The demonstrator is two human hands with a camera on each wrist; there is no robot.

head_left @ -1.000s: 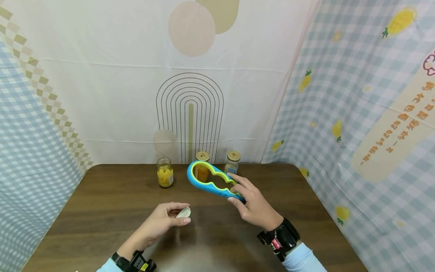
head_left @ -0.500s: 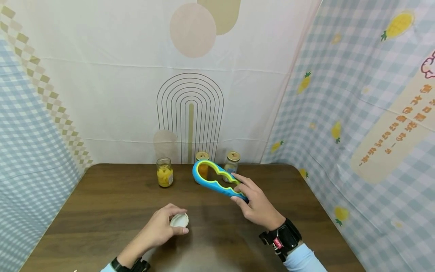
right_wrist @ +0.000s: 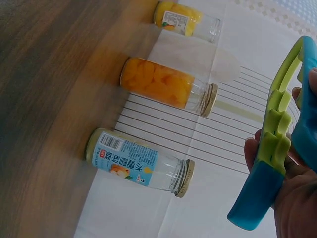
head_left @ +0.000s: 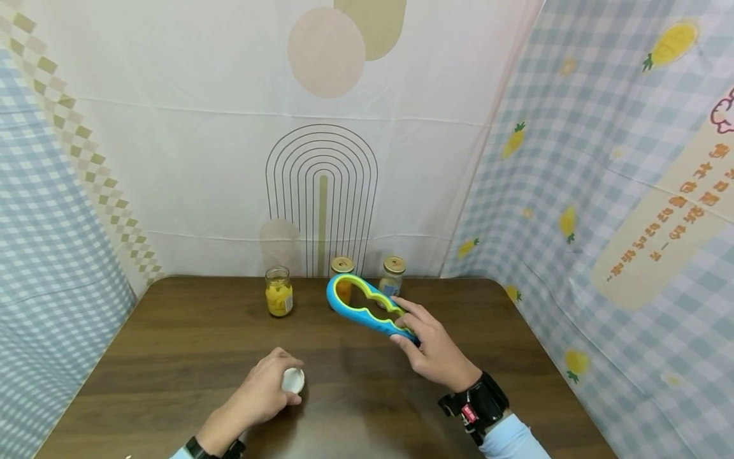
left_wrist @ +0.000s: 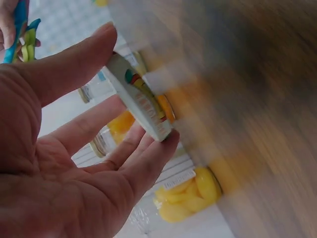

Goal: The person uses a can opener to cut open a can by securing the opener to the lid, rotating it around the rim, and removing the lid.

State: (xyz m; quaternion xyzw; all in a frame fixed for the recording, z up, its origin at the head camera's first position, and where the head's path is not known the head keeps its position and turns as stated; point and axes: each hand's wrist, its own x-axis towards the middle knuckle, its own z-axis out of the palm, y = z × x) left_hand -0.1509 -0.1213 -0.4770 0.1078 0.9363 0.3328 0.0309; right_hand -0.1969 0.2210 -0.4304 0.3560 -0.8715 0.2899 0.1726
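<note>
My left hand (head_left: 260, 390) pinches a round jar lid (head_left: 294, 380) by its edge between thumb and fingers, low over the table. In the head view the lid's white inside shows; the left wrist view shows its printed top (left_wrist: 141, 99). A blue and green jar opener (head_left: 362, 317) is held by its handle end in my right hand (head_left: 432, 350), its loop pointing left. Beyond the hands stands a lidless glass jar of yellow fruit (head_left: 279, 299). Behind the opener, partly covered by it, is a gold-lidded jar of orange fruit (right_wrist: 157, 83).
A third jar (right_wrist: 133, 158), gold-lidded with a blue label, stands at the back right of the brown wooden table (head_left: 172, 357). A white patterned cloth (head_left: 201, 178) hangs behind the table. Checked cloths flank it, one with pineapples (head_left: 568, 223) on the right.
My left hand has moved down and left with the lid, turning it so its white inside faces up more. The right hand and the jar opener have shifted slightly right.
</note>
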